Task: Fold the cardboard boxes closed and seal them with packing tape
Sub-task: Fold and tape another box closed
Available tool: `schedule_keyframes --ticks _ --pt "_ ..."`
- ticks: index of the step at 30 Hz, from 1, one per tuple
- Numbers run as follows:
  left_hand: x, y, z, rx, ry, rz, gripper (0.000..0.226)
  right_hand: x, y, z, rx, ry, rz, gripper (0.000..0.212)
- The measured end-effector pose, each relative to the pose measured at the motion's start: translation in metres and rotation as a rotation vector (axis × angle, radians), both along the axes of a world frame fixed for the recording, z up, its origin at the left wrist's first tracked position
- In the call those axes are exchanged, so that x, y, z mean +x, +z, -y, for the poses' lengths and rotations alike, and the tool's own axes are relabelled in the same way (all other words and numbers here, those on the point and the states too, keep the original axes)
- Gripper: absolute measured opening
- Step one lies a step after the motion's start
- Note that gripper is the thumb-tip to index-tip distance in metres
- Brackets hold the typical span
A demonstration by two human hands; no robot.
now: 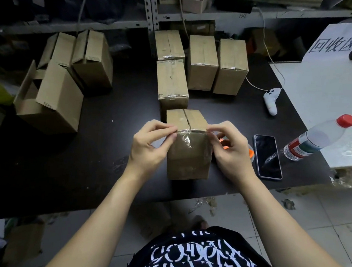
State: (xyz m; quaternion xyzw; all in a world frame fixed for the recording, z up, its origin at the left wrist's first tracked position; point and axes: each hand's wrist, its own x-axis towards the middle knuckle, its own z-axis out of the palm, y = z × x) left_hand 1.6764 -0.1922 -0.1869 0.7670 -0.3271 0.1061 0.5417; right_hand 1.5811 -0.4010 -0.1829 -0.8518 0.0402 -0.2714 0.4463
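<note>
Left hand point(151, 144): fingers curled, thumb and forefinger pinching the clear packing tape point(186, 139) at the upper left front corner of the cardboard box point(187, 161). Right hand point(230, 150): same pinch at the upper right front corner, the remaining fingers bent behind it. Both forearms reach in from the lower edge of the view.

Cardboard box: upright on the black tabletop point(98, 148), near its front edge and between the two hands. Top flaps folded shut, meeting at a centre seam. The tape runs over the top front edge and down the front face, wrinkled and glossy there.

Behind the right hand: an orange-and-white object point(251, 155), mostly hidden; cannot tell what it is.

Right of that: a smartphone point(268, 156) lying flat, screen dark. Further right, a plastic water bottle point(318, 138) with a red cap, resting on the edge of a white board point(322, 88). A white handheld controller point(270, 100) with a cable lies beyond the phone.

Behind the box: four taped boxes point(203, 61), upright, close together; the nearest touches or almost touches the back of the held box.

Far left: several open boxes point(60, 96), flaps up, clustered together.

Rear: metal shelving point(150, 15); paper sign point(336, 43) with printed characters at upper right.
</note>
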Motion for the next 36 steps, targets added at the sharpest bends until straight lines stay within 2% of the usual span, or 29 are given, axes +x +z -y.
schedule_keyframes --ticks 6,14,22,27,32,36 --pt "0.005 0.008 0.009 -0.019 0.013 0.005 0.02 0.011 0.003 0.008 0.103 0.024 -0.04 0.007" --pt "0.02 0.009 0.006 0.03 -0.06 0.066 0.023 0.017 0.008 0.011 0.079 0.125 -0.057 0.012" --pt "0.04 0.014 -0.01 0.175 -0.177 0.147 0.022 0.023 0.008 0.008 0.027 0.212 -0.078 0.042" --pt "0.038 0.02 -0.012 0.158 -0.146 0.121 0.02 0.024 0.006 0.01 0.135 0.196 -0.063 0.038" --pt "0.027 0.016 0.011 0.037 -0.021 0.07 0.018 0.025 0.003 0.001 0.199 0.071 -0.001 0.01" --pt "0.026 0.019 0.011 0.084 -0.087 -0.073 0.016 0.028 0.005 -0.008 0.257 0.023 -0.024 0.014"
